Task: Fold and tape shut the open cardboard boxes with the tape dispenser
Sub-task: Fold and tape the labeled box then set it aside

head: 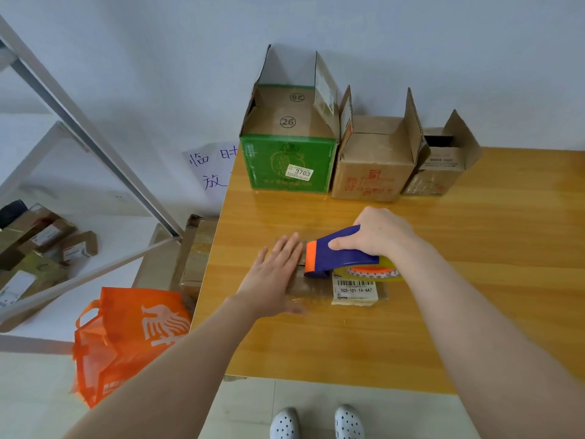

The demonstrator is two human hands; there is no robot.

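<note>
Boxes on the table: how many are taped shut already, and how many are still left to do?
None looks finished yet. The flat box has its flaps folded down; the left hand presses it while the right hand holds the tape dispenser on top. Still left: the green box, the brown box and the small box by the wall, all with flaps up.

Single head-worn view, looking steeply down and forward over the table (316,343); wall close behind.
</note>
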